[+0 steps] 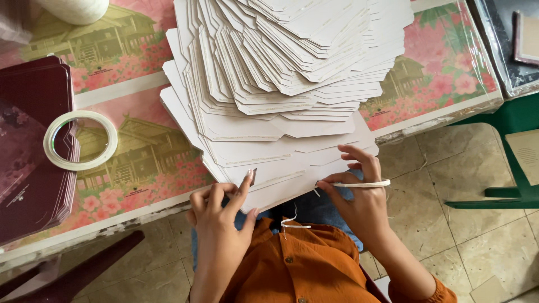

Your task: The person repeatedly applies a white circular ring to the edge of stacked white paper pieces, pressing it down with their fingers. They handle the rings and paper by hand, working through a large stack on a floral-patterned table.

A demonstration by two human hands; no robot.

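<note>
The fanned stack of die-cut card sheets (275, 84) is matt white paperboard, smooth, with faint printed strips along the folds. The table (443, 73) wears a glossy plastic film over a printed floral paper, its front edge chipped and rough. At the left edge lies a pile of dark maroon card (33, 146), slightly sheeny, with a roll of translucent glossy tape (80, 139) on it. The right hand (359, 196) has a thin white strip (362, 183), smooth and shiny, across its fingers. The shirt (303, 264) is matt orange cloth. The floor tiles (466, 224) are dull, mottled stone.
</note>
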